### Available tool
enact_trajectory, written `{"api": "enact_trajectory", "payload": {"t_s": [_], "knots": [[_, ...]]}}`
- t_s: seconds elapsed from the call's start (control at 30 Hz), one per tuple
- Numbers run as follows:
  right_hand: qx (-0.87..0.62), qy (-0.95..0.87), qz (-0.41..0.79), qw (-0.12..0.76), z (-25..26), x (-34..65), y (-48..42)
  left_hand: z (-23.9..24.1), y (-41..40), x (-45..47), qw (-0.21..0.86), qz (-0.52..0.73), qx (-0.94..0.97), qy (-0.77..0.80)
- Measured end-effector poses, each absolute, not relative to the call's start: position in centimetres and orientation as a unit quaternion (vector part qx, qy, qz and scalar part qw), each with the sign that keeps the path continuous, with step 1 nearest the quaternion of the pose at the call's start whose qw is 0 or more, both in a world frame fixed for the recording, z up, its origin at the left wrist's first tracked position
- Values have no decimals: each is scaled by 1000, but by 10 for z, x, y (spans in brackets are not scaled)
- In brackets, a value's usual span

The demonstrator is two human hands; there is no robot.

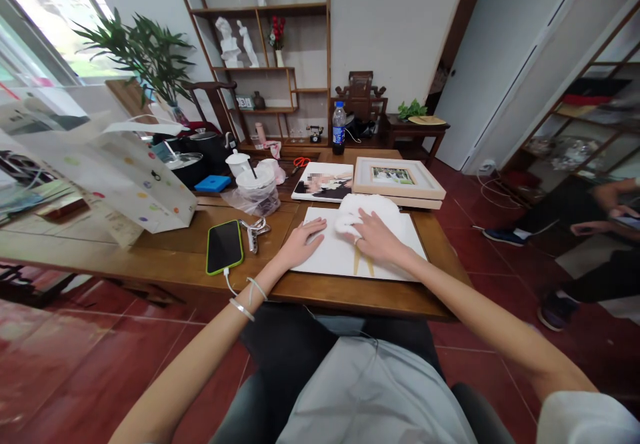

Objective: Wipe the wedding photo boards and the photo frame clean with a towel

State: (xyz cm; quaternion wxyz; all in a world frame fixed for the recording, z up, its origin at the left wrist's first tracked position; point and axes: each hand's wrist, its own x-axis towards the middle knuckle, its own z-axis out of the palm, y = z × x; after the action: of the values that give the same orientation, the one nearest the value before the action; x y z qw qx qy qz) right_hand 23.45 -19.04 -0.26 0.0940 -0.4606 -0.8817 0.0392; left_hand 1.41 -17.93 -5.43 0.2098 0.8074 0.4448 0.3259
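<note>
A white board or panel (320, 257) lies flat on the wooden table in front of me. My left hand (300, 243) rests palm down on its left side, fingers stretched out and holding nothing. Toward the board's far edge is a soft, puffy white piece (375, 207), like a cloth or padding. My right hand (377, 237) lies on this piece with its fingers spread, a ring on one of them. Two tan tapering strips (357, 262) show on the board below that hand; its palm hides their upper ends.
Behind the board are a photo panel (323, 183) and stacked pale frames (400, 177). Red-handled scissors (301, 162) and a bottle (339, 129) stand farther back. Leftward are a charging phone (225, 247), a silver clip (256, 232), a bagged cup (256, 184) and a paper bag (145, 184). Someone sits at right.
</note>
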Motion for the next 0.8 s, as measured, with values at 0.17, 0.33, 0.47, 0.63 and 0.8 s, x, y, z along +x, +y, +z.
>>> {"api": "enact_trajectory", "payload": {"t_s": [0.17, 0.33, 0.47, 0.63, 0.8], "knots": [[-399, -916, -20, 47, -2, 226, -252, -51, -181, 15, 208, 327, 807, 446], [-335, -941, 33, 36, 14, 228, -295, -50, -183, 15, 216, 335, 802, 446], [-335, -932, 117, 77, 27, 236, -285, -52, -181, 14, 221, 343, 801, 437], [-374, -888, 221, 152, 26, 244, -240, -54, -179, 14, 212, 332, 808, 438], [-409, -867, 201, 202, 16, 237, -202, -51, -181, 15, 206, 325, 809, 444]]}}
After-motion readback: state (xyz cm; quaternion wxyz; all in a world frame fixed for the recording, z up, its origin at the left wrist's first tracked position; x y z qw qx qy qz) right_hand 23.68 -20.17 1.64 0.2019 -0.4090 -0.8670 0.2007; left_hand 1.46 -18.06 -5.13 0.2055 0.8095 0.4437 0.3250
